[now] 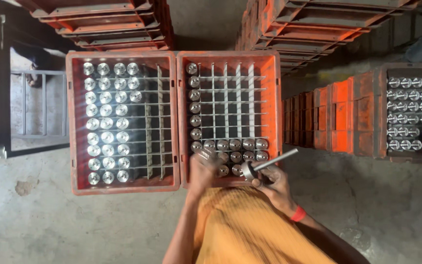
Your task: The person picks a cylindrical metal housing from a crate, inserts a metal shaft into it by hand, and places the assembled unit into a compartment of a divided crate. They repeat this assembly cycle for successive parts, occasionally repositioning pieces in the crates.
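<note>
Crates are filling my view: two orange ones are sitting side by side on the floor [50, 220], each divided by a wire grid so the metal parts are standing upright and apart, heads up, not knocking each other. Left crate [72, 122] is carrying parts [106, 122] in its left columns only; the right columns are showing bare grid. Right crate [274, 98] is holding one column down its left side plus rows along the near edge, where I am working. More crates are stacked [313, 29] behind, and another loaded one [367, 117] is standing well apart at the right.

My right hand [274, 186] is closing its grip on a valve [267, 165], fingers wrapped near the round head, with the stem pointing up and right over the near crate corner, so the head end is staying under control. My left hand [202, 168] is reaching down onto the near rows; it is blurred, and I cannot tell whether its grip is holding a part or just touching the heads.
</note>
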Demonstrator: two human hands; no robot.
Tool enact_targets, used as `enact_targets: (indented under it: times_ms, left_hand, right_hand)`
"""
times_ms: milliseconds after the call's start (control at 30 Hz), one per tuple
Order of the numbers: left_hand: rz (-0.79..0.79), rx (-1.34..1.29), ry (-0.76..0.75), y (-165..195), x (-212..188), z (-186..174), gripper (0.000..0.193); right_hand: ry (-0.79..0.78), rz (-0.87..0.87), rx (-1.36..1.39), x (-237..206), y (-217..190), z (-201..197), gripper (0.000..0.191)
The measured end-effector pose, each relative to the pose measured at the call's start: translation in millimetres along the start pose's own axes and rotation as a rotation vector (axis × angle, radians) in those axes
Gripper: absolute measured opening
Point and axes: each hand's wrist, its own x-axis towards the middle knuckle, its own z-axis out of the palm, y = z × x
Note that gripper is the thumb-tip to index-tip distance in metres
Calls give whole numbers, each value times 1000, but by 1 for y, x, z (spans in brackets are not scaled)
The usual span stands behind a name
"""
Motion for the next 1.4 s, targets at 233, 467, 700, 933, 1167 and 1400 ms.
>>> enact_targets:
  times_ms: [233, 467, 700, 933, 1167, 1400]
  left_hand:
    - [-92, 628, -188, 16, -49, 40, 34]
    - [-59, 766, -436, 21, -40, 43, 46]
    - [-185, 959, -445, 5, -12, 18, 60]
    - [607, 1288, 15, -8, 42, -26, 70]
    - [776, 1058, 103, -25, 53, -67, 41]
    - [755, 1347, 755, 22, 156, -173, 26]
  right_hand:
    - [-18, 48, 40, 3, -41, 4, 48]
    - [-201, -103, 40, -5, -14, -16, 46]
    - [106, 7, 201, 12, 23, -34, 38]
    - [375, 128, 242, 14, 22, -35, 38]
    - [332, 199, 244, -1, 27, -15, 30]
    - [304, 235, 200, -10, 21, -18, 37]
